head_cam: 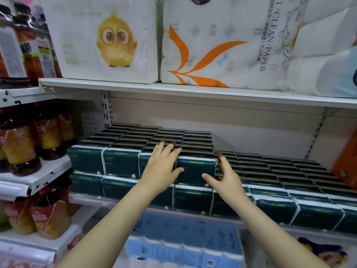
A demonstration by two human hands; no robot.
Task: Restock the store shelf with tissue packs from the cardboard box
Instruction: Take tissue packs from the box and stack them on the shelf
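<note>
Dark green tissue packs fill the middle shelf (135,200), two layers high on the left and one layer on the right. The rightmost pack of the upper layer, a green tissue pack (196,170), sits between my hands. My left hand (162,167) lies flat with straight fingers over the top of the stack just left of it, thumb touching the pack's left front edge. My right hand (224,175) curls round the pack's right end, thumb on its front and fingers at its side. The cardboard box is not in view.
Big white toilet-roll bundles (212,45) stand on the shelf above. Drink bottles (23,147) fill the rack on the left. A blue tissue bundle (185,246) lies on the shelf below. An orange package (345,163) stands at the right end. Above the single layer on the right is free room.
</note>
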